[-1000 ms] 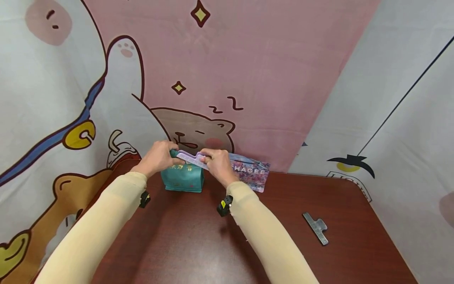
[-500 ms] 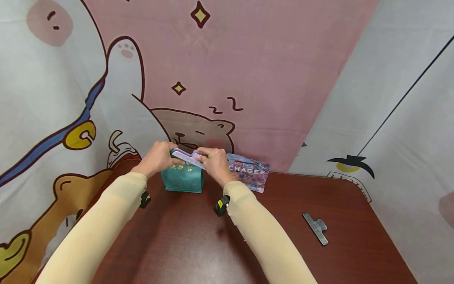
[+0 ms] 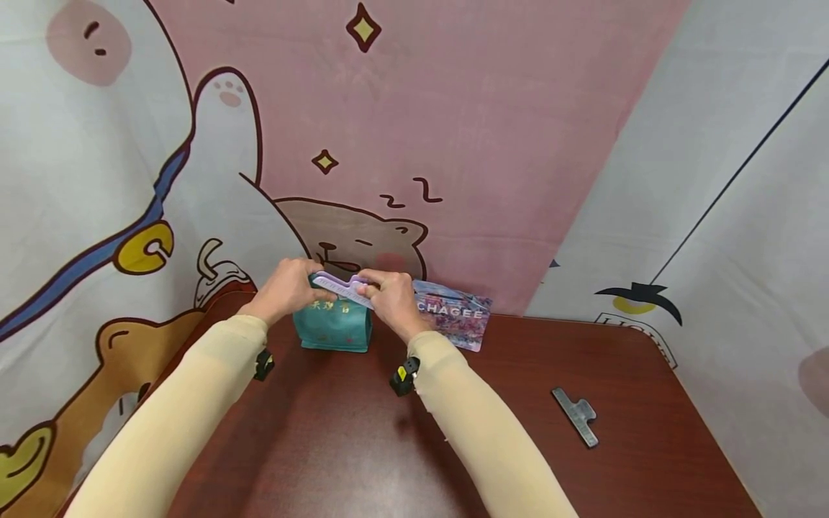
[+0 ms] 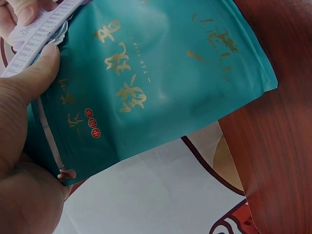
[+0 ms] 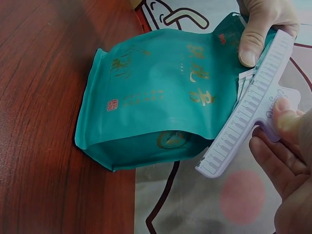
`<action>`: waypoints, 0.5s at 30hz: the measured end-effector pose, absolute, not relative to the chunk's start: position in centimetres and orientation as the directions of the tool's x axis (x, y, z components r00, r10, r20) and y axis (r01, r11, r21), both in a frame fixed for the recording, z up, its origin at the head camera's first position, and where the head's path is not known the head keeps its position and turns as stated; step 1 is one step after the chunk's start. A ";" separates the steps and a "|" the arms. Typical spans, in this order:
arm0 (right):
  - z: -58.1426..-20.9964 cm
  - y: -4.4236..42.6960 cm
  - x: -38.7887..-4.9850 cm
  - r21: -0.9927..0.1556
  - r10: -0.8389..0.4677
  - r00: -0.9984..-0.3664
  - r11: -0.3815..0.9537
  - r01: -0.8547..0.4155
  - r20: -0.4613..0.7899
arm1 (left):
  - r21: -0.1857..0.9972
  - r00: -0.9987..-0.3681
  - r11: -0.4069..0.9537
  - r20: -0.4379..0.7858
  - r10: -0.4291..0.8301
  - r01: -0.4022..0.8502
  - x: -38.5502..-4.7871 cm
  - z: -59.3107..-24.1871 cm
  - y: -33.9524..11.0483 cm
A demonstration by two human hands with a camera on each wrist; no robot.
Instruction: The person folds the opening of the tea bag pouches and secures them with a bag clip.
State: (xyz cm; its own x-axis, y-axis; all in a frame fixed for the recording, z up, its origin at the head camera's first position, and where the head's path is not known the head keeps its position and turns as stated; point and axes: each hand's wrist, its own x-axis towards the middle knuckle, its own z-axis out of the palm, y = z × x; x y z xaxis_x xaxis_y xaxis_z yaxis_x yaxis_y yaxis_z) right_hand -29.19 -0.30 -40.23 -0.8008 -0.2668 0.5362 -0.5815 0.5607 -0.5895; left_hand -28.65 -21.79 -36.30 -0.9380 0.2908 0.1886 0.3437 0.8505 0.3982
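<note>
Since the earliest frame, the right hand [image 3: 393, 296] and the lilac plastic clip with ruler-like markings [image 3: 340, 286] have shifted slightly leftward, toward the left hand [image 3: 285, 288], exposing more lettering on the pink-and-blue printed flat pouch marked CHAGEE [image 3: 456, 316]; in the last half second hardly anything changes. The right hand pinches the clip by its raised tab, between thumb and fingers. The left hand grips the upper part of the teal, gold-lettered, gusseted bag [image 3: 333, 332], its thumb on the front just beside the clip. The bag stands on the glossy red-brown wooden table [image 3: 363, 439], near the back edge, and the clip lies along its top; I cannot tell whether the jaws close over that edge. The pouch sits right of the bag, partly hidden by the right hand. A grey T-shaped clip [image 3: 575, 416] lies well apart, farther right on the table.
</note>
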 end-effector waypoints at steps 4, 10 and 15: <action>-40.1 -0.4 -29.3 -0.582 -0.264 -0.801 0.572 -0.578 0.537 | 0.393 -0.937 0.851 0.191 0.294 0.347 -28.6 -36.3 -21.8; -39.9 -0.6 -29.2 -0.582 -0.254 -0.807 0.583 -0.567 0.533 | 0.405 -0.938 0.847 0.190 0.290 0.344 -28.7 -36.2 -21.8; -39.9 -0.7 -29.0 -0.595 -0.249 -0.807 0.568 -0.570 0.536 | 0.409 -0.938 0.845 0.191 0.290 0.345 -28.6 -36.2 -21.9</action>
State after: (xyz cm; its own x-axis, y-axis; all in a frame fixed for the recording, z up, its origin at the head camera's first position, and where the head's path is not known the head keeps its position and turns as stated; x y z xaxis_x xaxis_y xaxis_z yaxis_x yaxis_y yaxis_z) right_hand -29.04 -0.67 -39.86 -0.8070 -0.2488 0.5356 -0.5695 0.5676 -0.5945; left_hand -28.64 -21.87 -36.15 -0.9377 0.2900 0.1915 0.3448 0.8450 0.4087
